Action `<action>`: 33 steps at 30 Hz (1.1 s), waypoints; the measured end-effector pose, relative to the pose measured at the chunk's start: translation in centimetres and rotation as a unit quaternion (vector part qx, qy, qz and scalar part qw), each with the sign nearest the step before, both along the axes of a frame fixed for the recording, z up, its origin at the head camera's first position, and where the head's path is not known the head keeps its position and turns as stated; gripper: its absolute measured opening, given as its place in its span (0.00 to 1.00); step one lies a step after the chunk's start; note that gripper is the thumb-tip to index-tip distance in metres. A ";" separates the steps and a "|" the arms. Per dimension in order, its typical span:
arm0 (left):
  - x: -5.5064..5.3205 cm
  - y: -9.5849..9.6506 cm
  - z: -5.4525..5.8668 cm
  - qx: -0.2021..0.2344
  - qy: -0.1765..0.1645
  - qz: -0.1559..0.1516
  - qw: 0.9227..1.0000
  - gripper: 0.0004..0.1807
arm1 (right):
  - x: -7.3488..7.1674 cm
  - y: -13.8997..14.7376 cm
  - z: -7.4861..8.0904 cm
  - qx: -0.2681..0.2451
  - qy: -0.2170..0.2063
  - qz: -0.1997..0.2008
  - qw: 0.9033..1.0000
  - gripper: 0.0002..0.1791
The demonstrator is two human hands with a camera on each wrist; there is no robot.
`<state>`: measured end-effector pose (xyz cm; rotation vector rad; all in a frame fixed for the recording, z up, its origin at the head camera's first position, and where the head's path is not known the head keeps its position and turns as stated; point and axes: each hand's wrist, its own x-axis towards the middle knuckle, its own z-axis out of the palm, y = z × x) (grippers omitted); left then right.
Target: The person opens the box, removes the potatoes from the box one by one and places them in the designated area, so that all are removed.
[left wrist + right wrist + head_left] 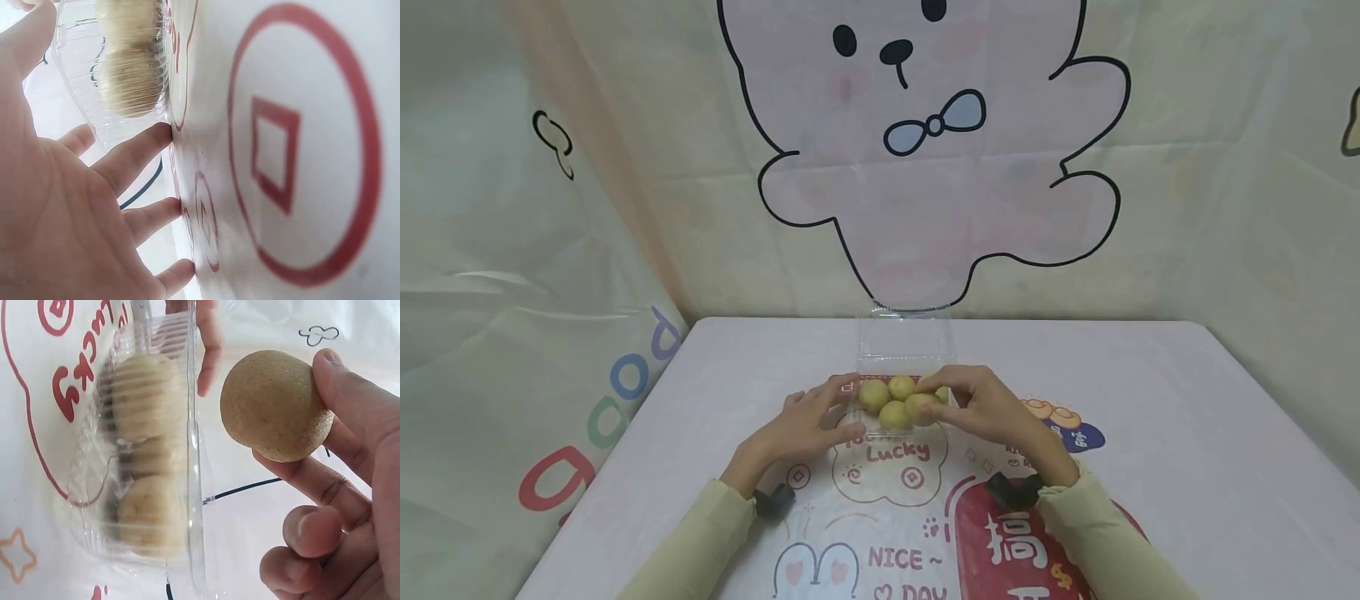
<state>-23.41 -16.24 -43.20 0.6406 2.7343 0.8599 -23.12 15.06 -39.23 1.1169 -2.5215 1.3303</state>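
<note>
A clear ribbed plastic box stands with its hinged lid thrown back toward the wall. Several round, yellowish-tan, fine-speckled balls lie inside, one of them a ball at the left end; their kind cannot be told. Just above the open box my right hand pinches another such ball between thumb and fingers, the other fingers curled in. At the box's left side is my left hand, fingers spread. In the left wrist view its fingertips touch the tabletop beside the box.
The white table carries a printed cover with a "Lucky" drawing and a red panel at front right. Behind it hangs a cloth with a large cartoon bear. Another cloth hangs on the left.
</note>
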 end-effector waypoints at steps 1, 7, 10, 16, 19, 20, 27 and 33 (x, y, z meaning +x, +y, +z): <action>0.0 0.0 0.0 0.000 0.000 0.001 1.000 0.49 | 0.1 -0.1 0.0 -0.003 -0.003 0.006 1.000 0.14; 0.0 0.1 -0.1 0.000 -0.003 0.005 1.000 0.49 | 0.3 -0.7 -0.3 -0.004 -0.004 0.022 1.000 0.15; 0.0 0.1 -0.1 0.000 -0.005 0.006 1.000 0.49 | 0.5 -1.0 -0.3 0.000 0.002 0.022 1.000 0.15; 0.1 0.1 -0.1 0.001 -0.008 0.009 1.000 0.49 | 0.9 -1.5 -0.4 -0.002 -0.007 0.036 0.999 0.16; 0.0 0.0 -0.1 0.001 -0.006 0.007 1.000 0.49 | 1.1 -1.8 -0.4 0.004 -0.006 0.036 0.999 0.16; 0.0 0.0 -0.2 0.001 -0.005 0.007 1.000 0.49 | 1.1 -1.9 -0.4 0.006 -0.005 0.035 0.999 0.16; 0.0 0.0 -0.1 -0.004 0.000 0.005 1.000 0.48 | 1.5 -2.5 -0.3 0.011 -0.003 0.038 0.999 0.17; 0.0 0.0 0.0 -0.002 0.001 0.000 1.000 0.48 | 1.6 -3.0 -0.5 0.010 -0.002 0.058 0.998 0.16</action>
